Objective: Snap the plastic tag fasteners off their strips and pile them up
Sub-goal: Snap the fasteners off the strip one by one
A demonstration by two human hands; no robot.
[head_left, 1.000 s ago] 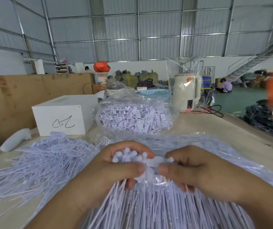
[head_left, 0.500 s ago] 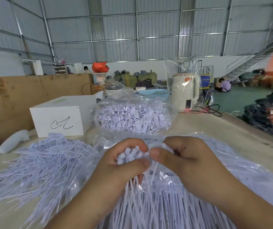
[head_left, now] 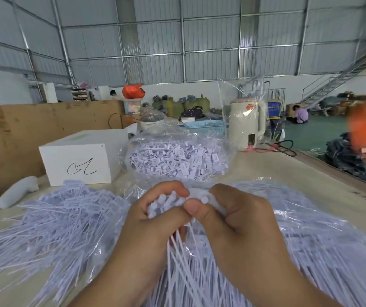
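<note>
I have a bundle of tag fasteners [head_left: 168,202] pinched at centre frame above the desk [head_left: 288,169], my left hand [head_left: 153,220] closed round the knobbed heads, my right hand [head_left: 239,218] closed on the strip end. They look light and springy, tails whippy, so I'd grip near the heads. The loose pile [head_left: 51,220] lies at nine o'clock.

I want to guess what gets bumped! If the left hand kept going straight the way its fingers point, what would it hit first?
Its fingers point right, so the left hand would first meet the right hand, which it already nearly touches around the shared strip of fasteners.
</note>
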